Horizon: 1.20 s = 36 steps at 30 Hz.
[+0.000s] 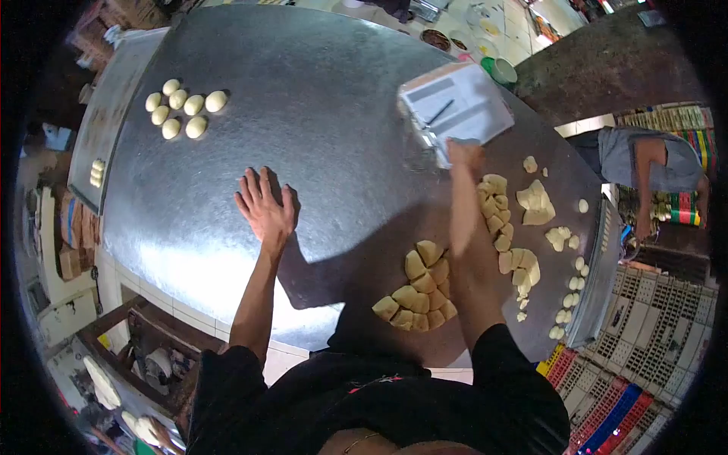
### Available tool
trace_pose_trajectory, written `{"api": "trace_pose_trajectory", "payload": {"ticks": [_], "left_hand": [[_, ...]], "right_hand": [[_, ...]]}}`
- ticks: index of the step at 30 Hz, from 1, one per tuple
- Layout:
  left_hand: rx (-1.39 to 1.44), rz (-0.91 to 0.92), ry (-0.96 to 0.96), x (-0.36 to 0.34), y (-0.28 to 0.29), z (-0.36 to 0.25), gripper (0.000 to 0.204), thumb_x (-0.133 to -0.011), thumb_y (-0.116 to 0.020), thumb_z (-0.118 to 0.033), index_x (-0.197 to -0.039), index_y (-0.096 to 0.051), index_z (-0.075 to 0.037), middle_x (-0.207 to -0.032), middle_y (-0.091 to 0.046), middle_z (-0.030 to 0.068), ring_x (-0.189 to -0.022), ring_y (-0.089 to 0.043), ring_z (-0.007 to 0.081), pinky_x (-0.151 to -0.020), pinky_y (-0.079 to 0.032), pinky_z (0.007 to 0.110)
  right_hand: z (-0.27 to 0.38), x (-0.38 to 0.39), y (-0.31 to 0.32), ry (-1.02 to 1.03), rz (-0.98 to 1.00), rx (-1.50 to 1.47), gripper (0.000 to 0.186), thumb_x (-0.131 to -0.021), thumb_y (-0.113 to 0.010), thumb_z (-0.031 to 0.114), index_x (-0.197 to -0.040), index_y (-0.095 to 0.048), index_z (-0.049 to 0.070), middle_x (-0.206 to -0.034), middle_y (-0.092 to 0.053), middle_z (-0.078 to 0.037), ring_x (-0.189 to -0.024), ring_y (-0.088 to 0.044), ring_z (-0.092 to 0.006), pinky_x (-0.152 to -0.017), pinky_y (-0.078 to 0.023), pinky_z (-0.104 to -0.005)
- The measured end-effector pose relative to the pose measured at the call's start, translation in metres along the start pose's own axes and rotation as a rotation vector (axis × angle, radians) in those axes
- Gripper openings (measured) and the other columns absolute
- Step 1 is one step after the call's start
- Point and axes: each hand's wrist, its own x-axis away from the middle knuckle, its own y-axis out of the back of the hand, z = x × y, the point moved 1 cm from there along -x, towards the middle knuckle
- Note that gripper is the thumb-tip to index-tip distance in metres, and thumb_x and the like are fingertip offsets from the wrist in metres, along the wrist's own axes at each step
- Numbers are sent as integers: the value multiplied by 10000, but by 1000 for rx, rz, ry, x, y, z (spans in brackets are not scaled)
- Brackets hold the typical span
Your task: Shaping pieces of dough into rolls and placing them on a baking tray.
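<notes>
My left hand (270, 211) is over the metal tabletop with its fingers spread and nothing in them. My right arm reaches forward, and my right hand (466, 157) is closed at the near edge of a flat white box (461, 106) with a dark pen-like stick on it. What the fingers hold there cannot be made out. Cut dough pieces (419, 290) lie close together beside my right forearm. Another row of cut dough (497, 212) runs along the forearm's right side. Several round dough balls (195, 105) sit at the far left.
The dark metal table (326, 98) fills the middle. More dough lumps (535, 203) and small dough balls (574, 283) lie near its right edge, by a metal tray (595, 273). A green cup (503, 71) stands behind the box. Another person (652, 159) is at the right, near stacked crates (633, 326).
</notes>
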Motion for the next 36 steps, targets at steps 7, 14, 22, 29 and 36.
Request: {"api": "trace_pose_trajectory", "payload": {"ticks": [7,14,22,29,36], "left_hand": [[-8,-35,24,2,3,12,654,-950,-495,-469,-1504,-402,-134,-1607,-273,167,-1507,-173,361,-1215,-60,543],[-24,-33,-5,3,7,7,649,-951,-503,-440,-1501,-397,-112,-1602,-280,171,-1497,-191,377,-1207,-78,551],[12,-38,12,6,10,18,569,-981,-481,-394,-1474,-433,-115,-1577,-324,170,-1484,-232,364,-1208,-91,538],[73,-80,37,3,8,15,475,-951,-551,-289,-1385,-515,-100,-1501,-421,163,-1449,-304,351,-1199,-143,534],[49,-82,14,3,3,14,485,-932,-554,-284,-1379,-516,-100,-1510,-399,169,-1445,-299,366,-1191,-151,567]], "right_hand": [[13,139,2,284,114,-484,1007,-690,-883,223,-1462,-286,-22,-1462,-320,-273,-1348,-356,-407,-1125,-327,-520],[58,-68,10,562,-76,130,833,-808,-732,413,-1432,-410,-36,-1403,-487,-237,-1314,-444,-417,-1060,-386,-550],[24,6,-16,600,231,-50,622,-801,-764,331,-1250,-548,-42,-1180,-644,-226,-1051,-639,-394,-927,-485,-465],[-56,186,43,334,513,-209,717,-823,-807,271,-1347,-441,-53,-831,-643,-81,-740,-605,-173,-703,-500,-329],[-76,195,35,528,455,-215,536,-941,-694,244,-1383,-491,17,-804,-572,-27,-690,-512,-105,-633,-462,-277]]}}
